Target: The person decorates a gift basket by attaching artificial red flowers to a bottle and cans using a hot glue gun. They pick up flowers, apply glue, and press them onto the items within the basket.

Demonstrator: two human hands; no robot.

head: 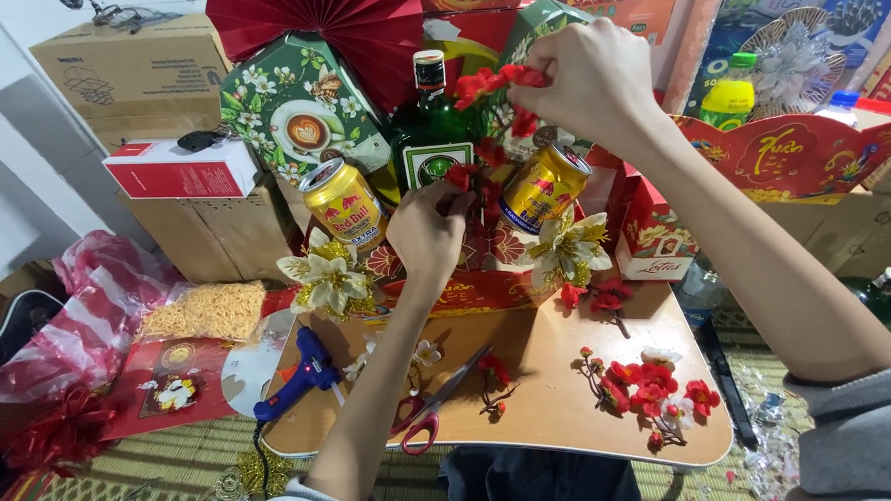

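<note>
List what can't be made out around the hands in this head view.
- Left hand fingertips: curled into the red flower sprig, so the grip is hidden.
- Right hand palm side: faces away; its hold on the upper blossoms can't be seen.
- Green bottle: base hidden behind the left hand and the gold cans.
- Red fan: cut off by the top edge.
</note>
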